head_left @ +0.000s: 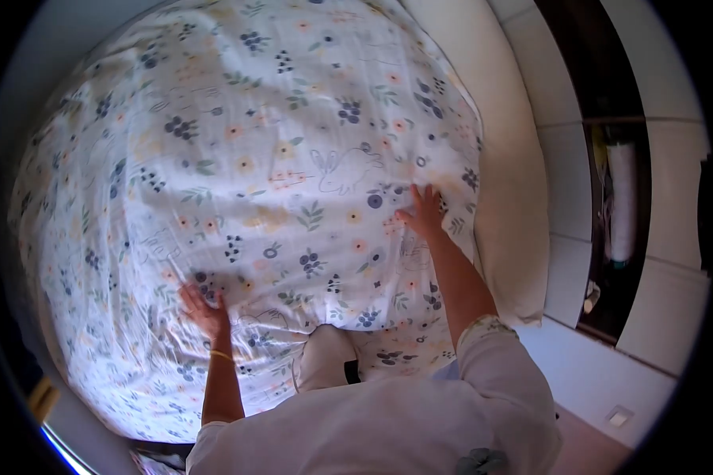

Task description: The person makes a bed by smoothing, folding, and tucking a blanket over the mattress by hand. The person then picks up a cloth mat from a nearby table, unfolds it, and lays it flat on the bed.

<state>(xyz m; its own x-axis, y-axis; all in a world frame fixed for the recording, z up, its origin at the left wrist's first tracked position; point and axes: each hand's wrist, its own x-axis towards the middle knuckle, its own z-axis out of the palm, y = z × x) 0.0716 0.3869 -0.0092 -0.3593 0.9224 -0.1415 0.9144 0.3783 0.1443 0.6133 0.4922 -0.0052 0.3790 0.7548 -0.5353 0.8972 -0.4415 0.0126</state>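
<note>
A white quilt (277, 229) printed with flowers, berries, leaves and rabbit outlines spreads over the bed, with soft wrinkles across it. My left hand (206, 311) rests on its lower left part, fingers spread and nothing in them. Farther up and to the right, my right hand (425, 212) lies on the quilt near its right edge, fingers apart and holding nothing. Between my arms a knee in light trousers (326, 358) presses against the near part of the quilt.
A cream padded headboard (515, 198) runs along the bed's right side. Beyond it are white cabinet panels (566, 182) and a dark open shelf niche holding a white roll (622, 202). A wall socket (619, 416) sits low at the right.
</note>
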